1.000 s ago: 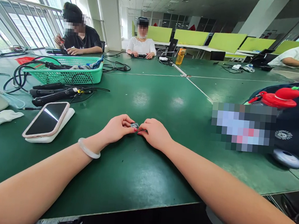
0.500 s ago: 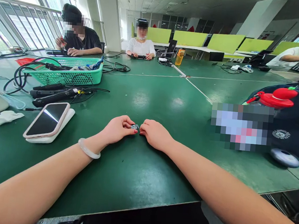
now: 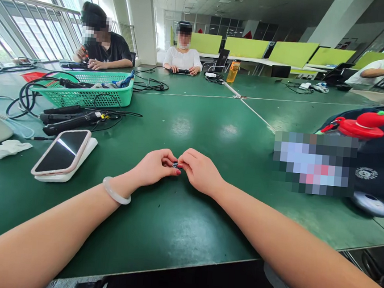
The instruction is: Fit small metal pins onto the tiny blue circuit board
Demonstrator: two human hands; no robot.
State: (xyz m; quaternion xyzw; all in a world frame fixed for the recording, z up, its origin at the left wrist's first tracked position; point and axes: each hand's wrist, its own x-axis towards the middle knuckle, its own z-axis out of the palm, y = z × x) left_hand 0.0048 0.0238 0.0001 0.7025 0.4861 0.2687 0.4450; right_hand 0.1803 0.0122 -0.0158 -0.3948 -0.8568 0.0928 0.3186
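Observation:
My left hand [image 3: 154, 166] and my right hand [image 3: 200, 171] meet fingertip to fingertip on the green table [image 3: 193, 130], both curled. Between them they pinch a tiny dark part [image 3: 175, 164], mostly hidden by the fingers. A pale bangle [image 3: 115, 192] circles my left wrist. Both forearms rest on the table, reaching in from the near edge.
A phone on a white stand [image 3: 62, 154] and a white glove [image 3: 5, 148] lie at left, behind them black tools with cables [image 3: 71, 119] and a green basket [image 3: 87, 89]. A red-capped bottle [image 3: 361, 125] and dark bag [image 3: 379, 160] sit right. Three people sit at the far tables.
My hands have closed together: the right fingers now touch the small part, which showed more openly between the hands before. The part is tilted and mostly covered now.

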